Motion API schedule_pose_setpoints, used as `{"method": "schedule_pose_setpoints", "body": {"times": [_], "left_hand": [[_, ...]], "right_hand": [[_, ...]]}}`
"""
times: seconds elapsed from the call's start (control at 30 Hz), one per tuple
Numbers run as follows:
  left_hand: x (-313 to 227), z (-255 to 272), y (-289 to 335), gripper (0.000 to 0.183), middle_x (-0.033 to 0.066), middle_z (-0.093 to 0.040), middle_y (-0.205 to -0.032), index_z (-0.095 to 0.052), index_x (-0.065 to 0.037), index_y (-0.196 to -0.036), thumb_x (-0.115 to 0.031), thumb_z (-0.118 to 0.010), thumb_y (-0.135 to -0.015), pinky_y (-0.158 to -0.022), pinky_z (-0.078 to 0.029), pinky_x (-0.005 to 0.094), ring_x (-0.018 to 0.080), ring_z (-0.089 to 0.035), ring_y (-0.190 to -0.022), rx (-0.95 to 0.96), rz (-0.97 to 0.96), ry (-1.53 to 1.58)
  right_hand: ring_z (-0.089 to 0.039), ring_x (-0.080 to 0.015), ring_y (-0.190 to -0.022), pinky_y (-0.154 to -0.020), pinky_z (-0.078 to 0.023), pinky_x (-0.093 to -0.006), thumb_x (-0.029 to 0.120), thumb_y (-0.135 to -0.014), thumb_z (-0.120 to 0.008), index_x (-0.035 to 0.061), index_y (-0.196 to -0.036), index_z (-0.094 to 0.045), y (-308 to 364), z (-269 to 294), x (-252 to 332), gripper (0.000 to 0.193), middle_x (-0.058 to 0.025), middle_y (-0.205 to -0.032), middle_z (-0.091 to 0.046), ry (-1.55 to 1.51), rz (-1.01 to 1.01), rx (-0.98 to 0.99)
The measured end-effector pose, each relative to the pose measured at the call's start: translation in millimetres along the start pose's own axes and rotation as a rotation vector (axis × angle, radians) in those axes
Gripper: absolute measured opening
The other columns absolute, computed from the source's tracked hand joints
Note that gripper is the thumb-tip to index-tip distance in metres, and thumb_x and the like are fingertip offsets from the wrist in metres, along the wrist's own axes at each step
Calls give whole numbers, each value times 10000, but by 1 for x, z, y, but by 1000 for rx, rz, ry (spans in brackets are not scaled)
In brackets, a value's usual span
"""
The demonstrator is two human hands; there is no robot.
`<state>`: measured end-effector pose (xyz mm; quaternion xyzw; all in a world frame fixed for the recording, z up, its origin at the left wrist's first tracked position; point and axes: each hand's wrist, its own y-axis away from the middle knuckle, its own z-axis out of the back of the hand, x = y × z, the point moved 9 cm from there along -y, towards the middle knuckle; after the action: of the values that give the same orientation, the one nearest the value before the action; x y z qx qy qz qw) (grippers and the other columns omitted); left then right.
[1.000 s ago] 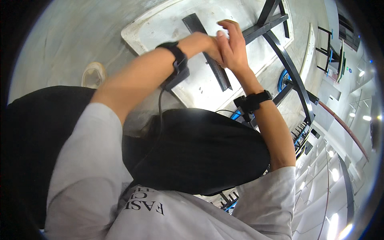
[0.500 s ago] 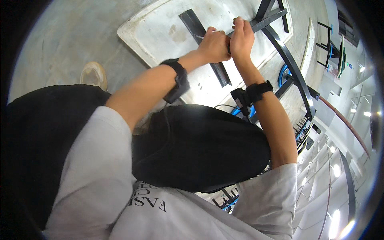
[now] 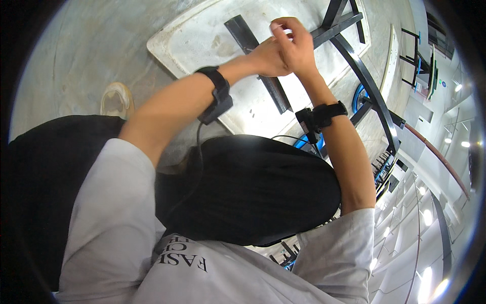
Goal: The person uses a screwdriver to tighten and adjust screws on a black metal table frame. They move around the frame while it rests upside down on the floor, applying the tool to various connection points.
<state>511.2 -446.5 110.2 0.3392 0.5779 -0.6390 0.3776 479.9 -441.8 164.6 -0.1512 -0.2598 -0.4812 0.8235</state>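
My left hand (image 3: 270, 57) is closed in front of a black metal bar with an angled profile (image 3: 241, 31), which lies across a white, scuffed board (image 3: 177, 43). Its fingertips are hidden, and so is anything inside its grip. Over it, touching, is my right hand (image 3: 299, 49), with fingers bent to the left and curled; what they hold, if anything, does not show. Right behind the right hand runs a black crossbar (image 3: 336, 29) of a metal frame. Both of my wrists carry black straps with small devices.
A curved black frame leg (image 3: 367, 76) arches down on the right, beside a blue ring-shaped part (image 3: 358, 96). My dark-clad knee (image 3: 248, 187) is close below the board. A light shoe (image 3: 117, 100) rests on the concrete floor at left. Black metal frames (image 3: 411, 55) stand farther off.
My right hand has turned, its fingers now bending left over the left hand rather than pointing up. My left forearm has shifted slightly left and down. The angled bar lies almost as before.
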Motion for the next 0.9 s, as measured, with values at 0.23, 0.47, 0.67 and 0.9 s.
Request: {"method": "schedule_pose_setpoints", "body": {"times": [0.23, 0.47, 0.67, 0.9], "left_hand": [[-2, 4, -3, 189, 63, -624, -694, -605, -109, -723, -275, -651, -644, -815, -312, 401, 195, -588, -755, -111, 367, -345], [45, 36, 67, 355, 112, -542, -953, -539, -59, -915, -189, -687, -620, -876, -314, 404, 264, -489, -946, -303, 709, -469], [103, -11, 144, 150, 35, -550, -734, -537, -68, -806, -211, -553, -762, -614, -418, 294, 139, -522, -701, -386, 1404, 782], [67, -44, 110, 237, 13, -556, -662, -562, -86, -744, -293, -510, -845, -530, -412, 270, 116, -496, -568, -375, 1355, 1241]], "right_hand": [[-596, -296, -751, -686, -470, -340, 378, -783, -526, -66, -886, -597, 3, 8, -31, 461, -219, -826, -606, 531, 50, 32], [-416, -95, -411, -339, -306, -213, 364, -863, -457, -24, -851, -562, 64, -7, -63, 402, -33, -604, -511, 134, -926, 495], [-298, -19, -356, -307, -218, -149, 261, -846, -481, 8, -796, -545, 78, -40, -52, 266, 18, -551, -444, -533, -1248, 614], [-540, -176, -463, -448, -455, -284, 186, -780, -541, 38, -735, -580, 42, -26, -59, 159, -113, -579, -558, 550, -486, 668]]}}
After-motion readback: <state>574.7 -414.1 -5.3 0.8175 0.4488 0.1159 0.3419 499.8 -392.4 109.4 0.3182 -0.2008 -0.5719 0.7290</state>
